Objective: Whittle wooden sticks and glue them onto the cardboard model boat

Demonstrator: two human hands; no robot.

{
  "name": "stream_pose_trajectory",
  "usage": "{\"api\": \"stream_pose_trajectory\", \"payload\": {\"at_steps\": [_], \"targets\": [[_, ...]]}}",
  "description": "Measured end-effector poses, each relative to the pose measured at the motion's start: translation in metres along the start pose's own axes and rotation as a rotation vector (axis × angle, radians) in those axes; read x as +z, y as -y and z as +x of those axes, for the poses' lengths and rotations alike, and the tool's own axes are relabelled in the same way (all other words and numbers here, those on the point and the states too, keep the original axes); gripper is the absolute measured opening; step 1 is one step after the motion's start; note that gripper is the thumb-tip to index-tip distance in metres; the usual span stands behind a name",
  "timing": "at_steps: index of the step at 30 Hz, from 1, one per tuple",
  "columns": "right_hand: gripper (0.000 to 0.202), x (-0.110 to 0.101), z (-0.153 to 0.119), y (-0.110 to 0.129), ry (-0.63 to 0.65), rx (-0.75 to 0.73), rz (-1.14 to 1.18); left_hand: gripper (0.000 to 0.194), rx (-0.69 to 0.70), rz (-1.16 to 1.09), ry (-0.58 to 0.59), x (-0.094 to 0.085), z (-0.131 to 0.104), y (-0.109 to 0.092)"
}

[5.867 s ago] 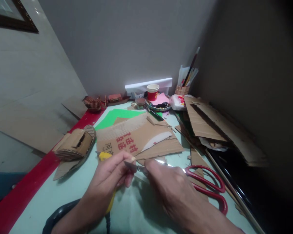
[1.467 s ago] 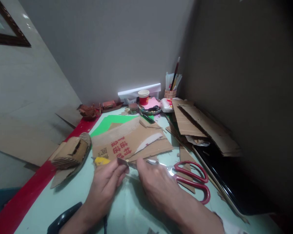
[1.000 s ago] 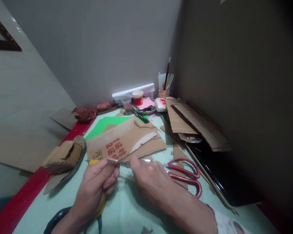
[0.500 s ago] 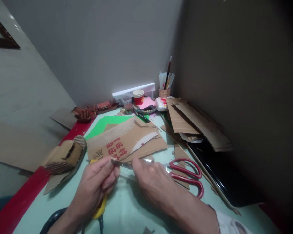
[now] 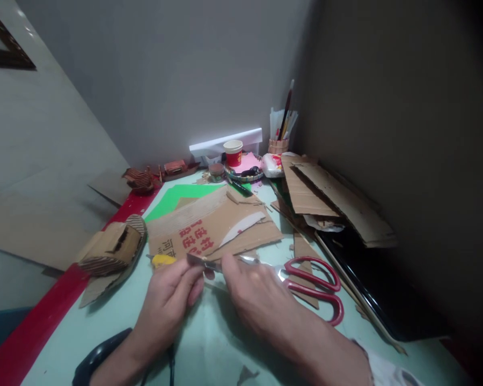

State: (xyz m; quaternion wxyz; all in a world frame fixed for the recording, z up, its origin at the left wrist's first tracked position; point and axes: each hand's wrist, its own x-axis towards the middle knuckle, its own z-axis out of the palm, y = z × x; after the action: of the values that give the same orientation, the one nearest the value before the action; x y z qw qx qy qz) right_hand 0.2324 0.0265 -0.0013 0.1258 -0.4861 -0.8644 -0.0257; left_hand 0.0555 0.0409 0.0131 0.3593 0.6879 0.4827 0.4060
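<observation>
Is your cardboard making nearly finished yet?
Partly, I think. The cardboard model looks mostly put together, with its rounded top on its base. Now the right hand holds a blade at the left hand's fingertips. The printed cardboard lies flat, not joined to the model; how much is left, I can't tell.

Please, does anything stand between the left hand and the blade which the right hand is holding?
Nothing visible. The blade extends from the right hand right up to the left hand's fingertips. The scissors lie off to the right, not between them.
</observation>
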Motion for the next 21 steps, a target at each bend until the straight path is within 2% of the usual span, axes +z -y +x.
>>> {"api": "stream_pose_trajectory", "payload": {"at_steps": [4,10,17,21], "targets": [[0.031,-0.0035,0.0041,-0.0017,0.024,-0.020,-0.025,0.040,-0.055,-0.082,-0.052,0.0026,-0.0040,0.0049],[0.026,-0.0015,0.0031,-0.0041,0.016,-0.055,-0.020,0.042,-0.132,-0.190,-0.099,0.0033,-0.0099,0.0102],[0.034,0.0010,-0.0011,-0.0028,-0.059,-0.039,-0.062,0.040,-0.247,-0.383,-0.154,0.0048,-0.0092,0.0049],[0.040,0.0009,0.0005,-0.0037,-0.067,-0.035,-0.071,0.038,-0.249,-0.488,-0.170,0.0047,-0.0076,0.0006]]}}
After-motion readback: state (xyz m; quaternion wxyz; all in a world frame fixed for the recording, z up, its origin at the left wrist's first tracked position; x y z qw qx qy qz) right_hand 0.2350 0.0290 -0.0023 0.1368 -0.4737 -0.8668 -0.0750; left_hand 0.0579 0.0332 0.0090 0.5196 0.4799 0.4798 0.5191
